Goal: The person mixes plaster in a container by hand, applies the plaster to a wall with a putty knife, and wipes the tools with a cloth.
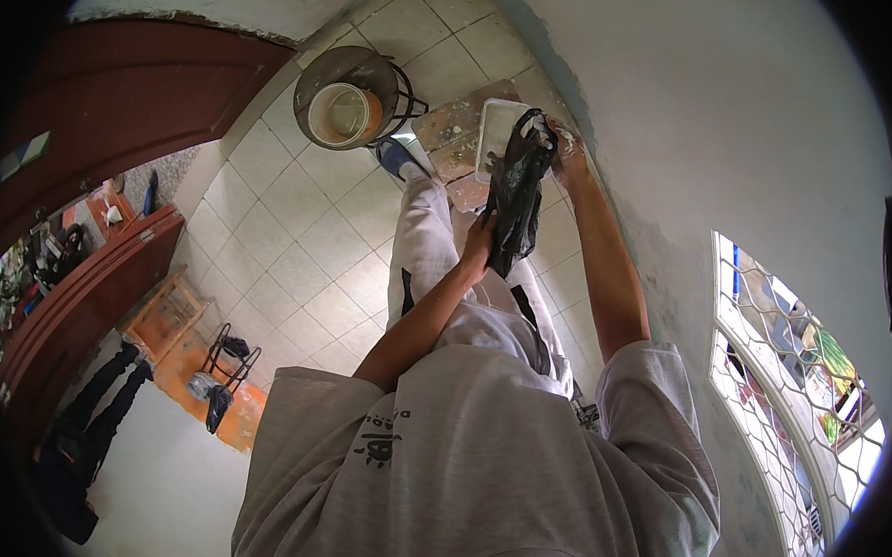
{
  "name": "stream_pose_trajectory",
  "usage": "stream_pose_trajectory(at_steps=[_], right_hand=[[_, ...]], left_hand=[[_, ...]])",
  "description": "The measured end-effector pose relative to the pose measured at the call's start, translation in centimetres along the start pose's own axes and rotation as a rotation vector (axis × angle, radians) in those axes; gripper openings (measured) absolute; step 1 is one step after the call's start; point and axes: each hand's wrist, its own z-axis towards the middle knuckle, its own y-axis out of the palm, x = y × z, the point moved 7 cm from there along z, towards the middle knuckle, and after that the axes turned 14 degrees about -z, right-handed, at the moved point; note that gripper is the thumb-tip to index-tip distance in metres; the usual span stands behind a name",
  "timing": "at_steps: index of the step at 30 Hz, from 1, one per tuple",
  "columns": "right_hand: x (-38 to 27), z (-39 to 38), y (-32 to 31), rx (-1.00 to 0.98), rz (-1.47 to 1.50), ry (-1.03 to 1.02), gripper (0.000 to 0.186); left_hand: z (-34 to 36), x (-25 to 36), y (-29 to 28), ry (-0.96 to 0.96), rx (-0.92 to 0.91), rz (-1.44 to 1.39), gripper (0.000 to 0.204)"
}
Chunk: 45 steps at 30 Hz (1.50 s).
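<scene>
A crumpled black plastic bag [515, 199] hangs in front of me, its mouth at the top and its body drooping toward my legs. My left hand [478, 246] is closed round the lower left side of the bag. At the upper right, my right hand [568, 154] grips the bag by its mouth; whitish smears cover its fingers. Behind the bag is a white rectangular tub [497, 127], partly hidden, with pale matter inside. What the bag holds cannot be seen.
The tub rests on a stained plank surface [450, 121]. At the far left, a round stool [311, 77] bears a white bucket [335, 135]. A wall [637, 134] runs close along my right, with a grilled window [794, 384]. Reddish-brown doors [144, 83] stand at left above the tiled floor [307, 234].
</scene>
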Motion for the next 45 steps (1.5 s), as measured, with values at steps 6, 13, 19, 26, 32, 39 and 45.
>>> stream_pose_trajectory(at_steps=[6,13,19,26,32,39,45], right_hand=[[0.2,0.3,0.0,-0.035,0.012,0.052,0.027],[-0.1,0.3,-0.7,-0.021,0.019,-0.05,0.029],[-0.4,-0.2,0.3,-0.002,0.003,0.066,0.028],[0.1,0.8,-0.6,0.005,0.017,0.026,0.026],[0.0,1.9,-1.3,-0.017,0.049,0.011,0.031],[-0.7,2.7,-2.6,0.009,0.034,-0.079,0.031],[-1.1,4.4,-2.5,0.026,0.02,-0.026,0.025]], left_hand=[[-0.1,0.2,0.2,0.02,-0.016,0.004,0.044],[-0.3,0.5,0.5,-0.006,-0.034,0.033,0.048],[-0.4,0.9,0.9,0.002,-0.007,0.02,0.049],[0.2,1.0,0.9,-0.033,-0.007,0.052,0.051],[1.3,2.0,1.5,-0.012,0.025,0.068,0.049],[1.9,3.8,3.4,0.025,-0.066,0.046,0.048],[2.5,5.1,4.3,0.009,-0.045,0.058,0.047]])
